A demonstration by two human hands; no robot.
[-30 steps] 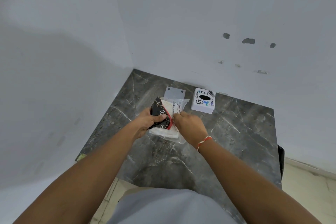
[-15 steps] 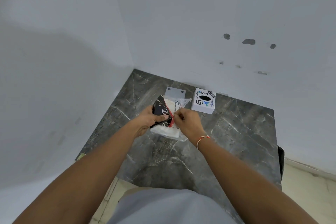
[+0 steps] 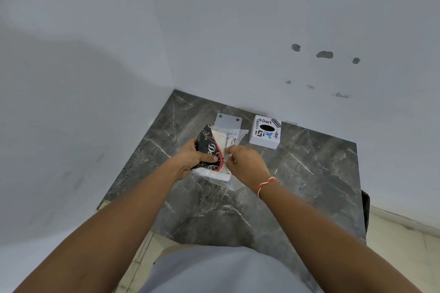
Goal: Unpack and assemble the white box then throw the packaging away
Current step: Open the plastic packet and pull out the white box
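Observation:
A plastic-wrapped pack [image 3: 220,147] with a black, red and white wrapper rests on the dark marble counter [image 3: 297,173]. My left hand [image 3: 194,158] grips its black left side, thumb across the top. My right hand [image 3: 245,162] pinches the clear wrapper at the pack's middle. A white box [image 3: 265,134] with stickers and a black oval opening on top stands just right of the pack. A flat grey plate [image 3: 228,121] with two holes lies behind the pack, partly hidden by it.
White walls meet in a corner right behind the counter, closing it in at the left and back. The counter's front edge runs near my body; its right edge drops to a light floor [image 3: 404,245].
My right hand has shifted slightly along the wrapper, still pinching it. The pack has tilted a little in my left hand. The white box and grey plate have not moved.

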